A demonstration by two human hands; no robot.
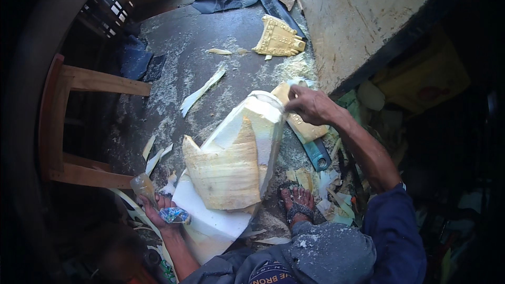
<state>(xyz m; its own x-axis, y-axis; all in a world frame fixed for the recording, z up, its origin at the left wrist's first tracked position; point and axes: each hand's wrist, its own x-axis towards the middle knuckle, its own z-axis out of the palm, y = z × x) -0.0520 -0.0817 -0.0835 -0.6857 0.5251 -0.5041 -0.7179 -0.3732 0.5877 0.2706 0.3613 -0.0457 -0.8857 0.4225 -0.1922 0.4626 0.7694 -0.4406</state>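
A long white foam block (197, 213) lies slanting in front of me. On it rests a jagged, yellowish foam sheet (226, 173) with a pointed upper edge. A white band or ring (267, 98) sits at the block's far end. My right hand (314, 106) is beside that end, fingers pinched together; what they hold, if anything, is too small to make out. To the block's near left, my left hand (153, 214) is closed around a tool with a wide brownish end (142, 187) and a blue patterned end (175, 215).
Carved yellow foam (279, 37) lies at the far side. A tan foam piece (307, 129) and a teal flat tool (317, 155) are right of the block. A wooden stool (94, 81) stands left, a large worn board (368, 16) right. Shavings (202, 89) litter the floor near my foot (297, 200).
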